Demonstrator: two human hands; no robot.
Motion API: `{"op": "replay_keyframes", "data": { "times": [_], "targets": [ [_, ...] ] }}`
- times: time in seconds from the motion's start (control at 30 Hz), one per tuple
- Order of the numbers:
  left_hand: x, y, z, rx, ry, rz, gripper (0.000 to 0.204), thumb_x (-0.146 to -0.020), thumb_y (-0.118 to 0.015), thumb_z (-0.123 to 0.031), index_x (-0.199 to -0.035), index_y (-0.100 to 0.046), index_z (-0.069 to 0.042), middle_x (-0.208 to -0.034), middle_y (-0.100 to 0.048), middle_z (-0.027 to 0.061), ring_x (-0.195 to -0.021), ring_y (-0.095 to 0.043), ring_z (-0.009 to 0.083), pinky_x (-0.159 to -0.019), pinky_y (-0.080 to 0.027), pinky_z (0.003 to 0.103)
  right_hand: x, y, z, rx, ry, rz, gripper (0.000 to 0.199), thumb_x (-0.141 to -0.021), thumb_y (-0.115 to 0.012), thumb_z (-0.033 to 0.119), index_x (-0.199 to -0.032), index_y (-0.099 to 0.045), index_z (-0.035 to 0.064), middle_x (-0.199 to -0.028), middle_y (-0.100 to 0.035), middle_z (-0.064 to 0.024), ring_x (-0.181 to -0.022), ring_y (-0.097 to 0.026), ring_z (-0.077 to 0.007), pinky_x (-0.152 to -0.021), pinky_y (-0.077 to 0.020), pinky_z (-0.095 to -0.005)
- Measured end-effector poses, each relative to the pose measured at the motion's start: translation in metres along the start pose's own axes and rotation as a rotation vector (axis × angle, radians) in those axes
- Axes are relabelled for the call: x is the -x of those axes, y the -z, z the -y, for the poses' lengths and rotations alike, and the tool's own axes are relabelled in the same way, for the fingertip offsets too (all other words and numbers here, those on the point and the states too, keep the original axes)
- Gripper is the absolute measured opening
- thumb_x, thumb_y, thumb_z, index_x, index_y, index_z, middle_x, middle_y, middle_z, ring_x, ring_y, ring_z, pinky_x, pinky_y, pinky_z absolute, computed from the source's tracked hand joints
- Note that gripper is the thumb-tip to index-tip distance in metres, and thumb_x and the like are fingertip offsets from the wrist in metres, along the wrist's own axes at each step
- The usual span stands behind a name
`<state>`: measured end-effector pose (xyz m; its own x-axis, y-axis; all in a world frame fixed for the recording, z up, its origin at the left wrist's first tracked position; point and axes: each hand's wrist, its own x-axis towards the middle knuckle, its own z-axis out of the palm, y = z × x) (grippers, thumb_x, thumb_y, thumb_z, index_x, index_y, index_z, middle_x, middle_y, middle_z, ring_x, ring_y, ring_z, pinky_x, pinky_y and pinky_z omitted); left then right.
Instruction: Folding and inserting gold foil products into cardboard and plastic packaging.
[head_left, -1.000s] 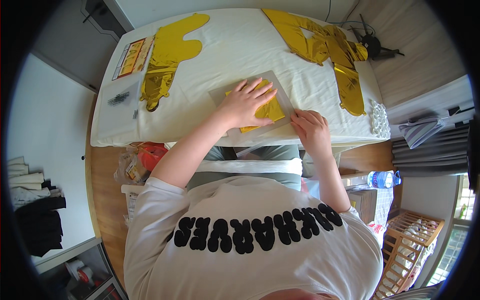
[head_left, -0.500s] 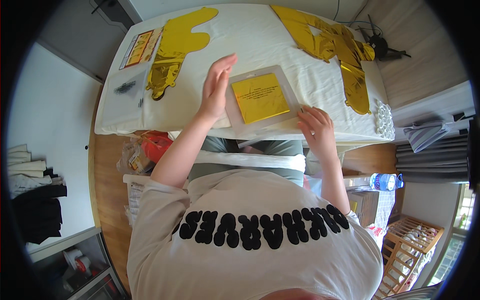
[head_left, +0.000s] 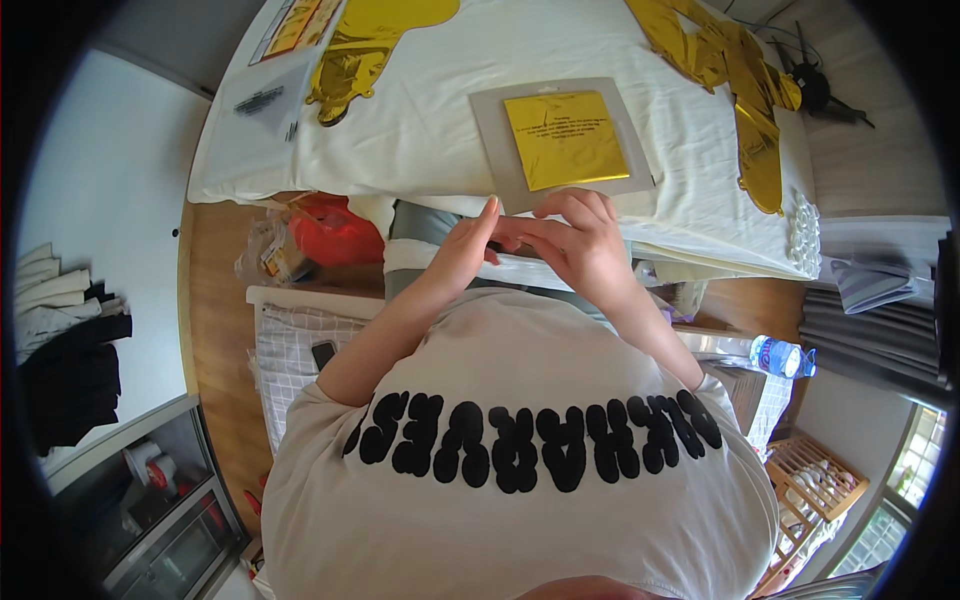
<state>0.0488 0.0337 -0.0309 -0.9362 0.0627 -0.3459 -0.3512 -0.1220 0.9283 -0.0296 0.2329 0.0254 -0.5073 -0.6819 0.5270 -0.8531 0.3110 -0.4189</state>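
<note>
My left hand and my right hand meet in front of the table's near edge, above my lap. On the left hand the thumb points up and the fingers stretch toward the right hand. The right hand's fingers are bent in a pinch at the left fingertips; whether anything small is between them is hidden. Just beyond the hands, a folded gold foil sheet with dark print lies in a greyish flat pouch on the white-covered table.
Gold foil balloons, one at far left and one at far right, lie flat. A clear plastic bag is at left, a clear ring cluster at the right edge. A black stand and a water bottle are at right.
Both hands have come off the pouch, back toward my body, and now touch each other. The pouch lies flat on the cloth. The view has shifted, so the table sits higher.
</note>
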Motion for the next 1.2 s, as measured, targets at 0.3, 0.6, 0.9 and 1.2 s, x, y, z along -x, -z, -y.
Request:
{"op": "replay_keyframes", "data": {
  "times": [0.3, 0.6, 0.9, 1.2],
  "targets": [
    [0.000, -0.013, 0.001, 0.352, 0.135, -0.023, 0.043, -0.108, -0.055, -0.045, -0.110, -0.073, -0.007, -0.109, -0.074, 0.0026, -0.102, -0.067, 0.0115, -0.087, -0.051, 0.030, 0.006, -0.017, -0.004, 0.119, 0.132, -0.048, 0.025, -0.070, -0.084, 0.015, -0.094, -0.080, 0.0200, -0.101, -0.068, 0.0055, -0.108, -0.063, -0.0188, -0.096, -0.0463, -0.0395],
    [0.003, -0.003, 0.015, 0.238, 0.037, -0.030, 0.047, -0.109, -0.051, -0.042, -0.124, -0.072, -0.002, -0.109, -0.076, 0.0047, -0.100, -0.067, 0.0097, -0.093, -0.049, 0.030, 0.010, -0.024, 0.007, 0.210, 0.136, 0.022, 0.027, -0.076, -0.083, 0.015, -0.100, -0.072, 0.0186, -0.113, -0.066, 0.0055, -0.117, -0.060, -0.0176, -0.104, -0.0414, -0.0421],
    [0.021, -0.007, -0.002, 0.009, -0.086, 0.057, 0.053, -0.112, -0.046, -0.042, -0.111, -0.079, 0.000, -0.111, -0.079, 0.0057, -0.094, -0.061, 0.0094, -0.092, -0.045, 0.031, 0.029, 0.037, -0.008, -0.164, -0.153, -0.071, 0.023, -0.080, -0.082, 0.002, -0.099, -0.072, 0.0109, -0.110, -0.071, -0.0044, -0.117, -0.060, -0.0319, -0.100, -0.0463, -0.0461],
    [0.014, -0.008, 0.029, 0.156, -0.094, 0.055, 0.057, -0.113, -0.044, -0.044, -0.105, -0.076, 0.002, -0.103, -0.076, 0.0063, -0.094, -0.060, 0.0103, -0.091, -0.046, 0.029, 0.014, -0.006, 0.015, -0.042, -0.032, -0.014, 0.027, -0.075, -0.087, 0.014, -0.101, -0.079, 0.0172, -0.111, -0.071, 0.0039, -0.113, -0.063, -0.0213, -0.098, -0.0450, -0.0404]
  ]
}}
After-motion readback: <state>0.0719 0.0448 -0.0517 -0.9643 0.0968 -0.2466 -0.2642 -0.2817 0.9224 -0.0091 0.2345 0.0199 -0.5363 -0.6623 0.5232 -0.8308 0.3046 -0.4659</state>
